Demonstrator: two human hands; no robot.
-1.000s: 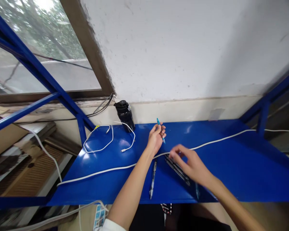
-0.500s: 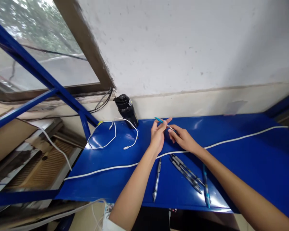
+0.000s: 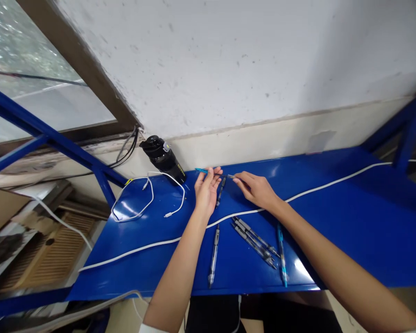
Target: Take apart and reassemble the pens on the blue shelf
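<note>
My left hand (image 3: 206, 189), palm turned up, closes thumb and fingers on a teal pen (image 3: 200, 170) whose teal end points left. A thin dark length of it runs right, to a greyish tip that my right hand (image 3: 254, 187) pinches between thumb and fingers. Whether that tip is joined to the teal part I cannot tell. On the blue shelf just below the hands lies a dark pen (image 3: 221, 192). Nearer me are a clear pen with a grey grip (image 3: 214, 256), a bunch of several grey and clear pens (image 3: 254, 243), and another teal pen (image 3: 282, 256).
A white cable (image 3: 152, 244) crosses the blue shelf (image 3: 339, 231) under both forearms. To the left, a black bottle (image 3: 164, 159) stands near the wall beside a looped white charging cable (image 3: 151, 196). Blue frame bars (image 3: 62, 148) rise at the left, by the window.
The view has shifted right. My hands have drawn slightly apart, the pen lies more level, and the right fingers now pinch its right end. A dark pen shows beneath the hands.
</note>
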